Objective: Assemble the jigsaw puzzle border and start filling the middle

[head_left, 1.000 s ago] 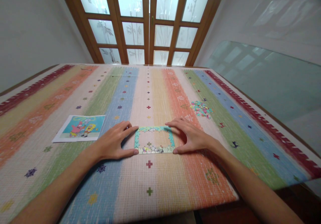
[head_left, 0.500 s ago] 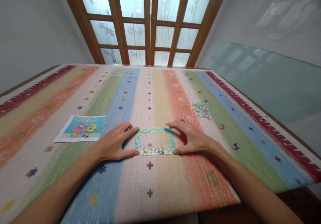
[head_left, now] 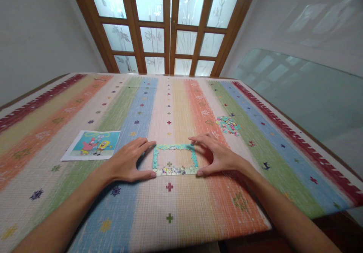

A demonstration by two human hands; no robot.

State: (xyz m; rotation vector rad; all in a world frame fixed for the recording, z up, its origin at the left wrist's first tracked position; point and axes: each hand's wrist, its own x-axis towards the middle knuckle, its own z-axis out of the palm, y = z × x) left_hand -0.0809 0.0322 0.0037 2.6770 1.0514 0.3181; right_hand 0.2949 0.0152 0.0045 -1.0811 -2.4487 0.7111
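Observation:
A rectangular jigsaw puzzle border (head_left: 175,171) lies flat in front of me, its middle showing bare tablecloth. The top and sides are turquoise; the bottom strip is pale with small figures. My left hand (head_left: 129,161) rests at its left side, thumb and fingers spread apart at the upper and lower left corners. At the right side, my right hand (head_left: 218,156) is spread in the same way, thumb by the lower right corner and fingertips near the upper right one. Neither hand grips a piece.
To the left lies a printed cartoon picture (head_left: 92,145) on white paper. A pile of loose puzzle pieces (head_left: 228,125) sits farther back on the right. A striped tablecloth (head_left: 153,215) covers the table, and a glass-paned wooden door (head_left: 167,26) stands beyond it.
Both hands have eased slightly outward from the puzzle border, fingertips shifting a little off its corners. The border, picture and pile stay where they were.

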